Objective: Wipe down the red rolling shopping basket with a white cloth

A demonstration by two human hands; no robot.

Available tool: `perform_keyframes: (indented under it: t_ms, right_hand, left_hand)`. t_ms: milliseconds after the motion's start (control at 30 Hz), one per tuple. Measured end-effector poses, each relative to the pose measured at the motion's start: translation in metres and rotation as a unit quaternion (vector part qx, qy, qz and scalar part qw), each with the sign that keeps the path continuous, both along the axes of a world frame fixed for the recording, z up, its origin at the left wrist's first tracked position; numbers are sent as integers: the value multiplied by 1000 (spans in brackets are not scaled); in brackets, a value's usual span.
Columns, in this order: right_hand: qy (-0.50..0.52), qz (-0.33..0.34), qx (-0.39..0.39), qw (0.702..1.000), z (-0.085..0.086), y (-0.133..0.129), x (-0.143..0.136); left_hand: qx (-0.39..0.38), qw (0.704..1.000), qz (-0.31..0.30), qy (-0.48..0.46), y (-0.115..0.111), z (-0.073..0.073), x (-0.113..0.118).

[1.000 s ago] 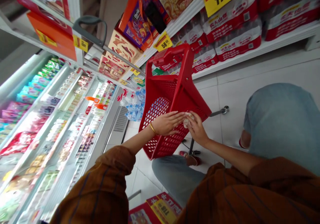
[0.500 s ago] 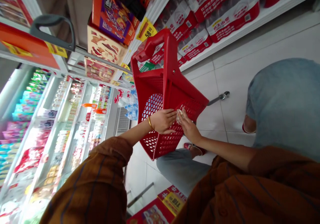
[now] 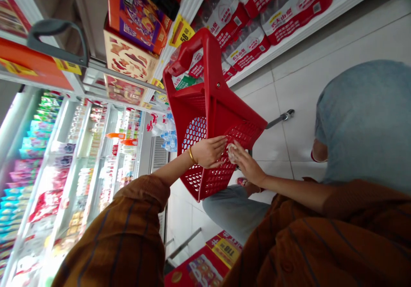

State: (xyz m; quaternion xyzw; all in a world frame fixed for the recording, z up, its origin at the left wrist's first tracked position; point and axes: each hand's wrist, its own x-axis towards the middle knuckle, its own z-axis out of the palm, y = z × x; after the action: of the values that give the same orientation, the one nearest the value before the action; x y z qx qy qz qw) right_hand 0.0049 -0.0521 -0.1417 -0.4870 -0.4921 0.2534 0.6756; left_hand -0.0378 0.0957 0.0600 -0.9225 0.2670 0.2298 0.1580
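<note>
A red perforated plastic rolling shopping basket (image 3: pixel 247 111) leans in front of me, its wall full of holes. My left hand (image 3: pixel 210 152), with a gold bracelet at the wrist, lies over the basket side with its fingers stretched out, holding nothing visible. Close beside it, my right hand (image 3: pixel 248 167) presses a crumpled whitish tissue (image 3: pixel 231 153) against the outside of the basket wall. The fingers of the right hand lie over part of the tissue. A grey pull handle (image 3: pixel 85 43) stands at the end of the basket's metal rod.
Shrink-wrapped water bottle packs (image 3: pixel 247 51) line a low shelf at the upper right. Snack boxes (image 3: pixel 131 58) and a yellow price tag (image 3: pixel 181 31) are beyond the basket. Lit shelves (image 3: pixel 96 158) of packaged goods fill the left. A red box (image 3: pixel 199 265) stands at the bottom.
My right hand and the tissue have slid slightly down the basket wall, away from the left hand's fingertips. The basket and pull handle appear shifted a little up and left in view.
</note>
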Motion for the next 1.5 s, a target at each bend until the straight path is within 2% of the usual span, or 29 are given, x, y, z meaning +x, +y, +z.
perform_keyframes:
  t_ms: [67,133,333,533,867,1067,1167,1300,1500]
  right_hand:
    - [47,-83,-58,994,-1,9,14]
    - [62,-135,-82,985,-2,19,23]
    - [23,-181,-93,979,0,29,24]
    - [20,-172,-85,981,2,22,18]
    - [35,-113,-77,990,6,10,-2]
    - [35,-12,-38,999,-4,-7,-3]
    - [57,-72,-73,993,-7,-7,5]
    - [82,-162,-92,979,-8,7,17]
    - [28,-172,-81,981,-18,21,6]
  left_hand:
    - [0,1000,0,18,-3,-1,3]
    - [-1,999,4,43,-6,-3,7]
    - [-4,996,24,85,-12,-2,19]
    - [8,995,32,97,-15,0,22]
    - [49,988,48,139,-18,1,26]
    - [67,985,35,158,-24,-1,27]
    - [59,983,46,166,-26,-2,27]
    - [45,979,82,182,-28,-2,30]
    - [56,976,64,201,-28,-1,39]
